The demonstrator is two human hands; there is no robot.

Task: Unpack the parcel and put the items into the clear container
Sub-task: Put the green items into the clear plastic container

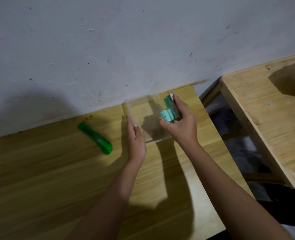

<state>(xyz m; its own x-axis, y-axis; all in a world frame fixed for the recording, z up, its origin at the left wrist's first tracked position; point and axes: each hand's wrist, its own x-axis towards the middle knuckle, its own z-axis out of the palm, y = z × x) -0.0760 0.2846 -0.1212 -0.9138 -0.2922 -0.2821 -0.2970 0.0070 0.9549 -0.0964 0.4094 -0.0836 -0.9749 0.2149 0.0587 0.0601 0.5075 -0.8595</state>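
Note:
A clear container (139, 108) stands on the wooden table near the wall. My right hand (182, 123) grips a teal-green packaged item (169, 110) and holds it over the container's right side, partly inside it. My left hand (135, 135) lies flat with straight fingers against the container's left wall. No parcel is in view.
A green utility knife (95, 138) lies on the table (48, 170) left of the container. A second wooden table (268, 118) stands to the right across a gap with dark cloth on the floor. The wall runs right behind the container.

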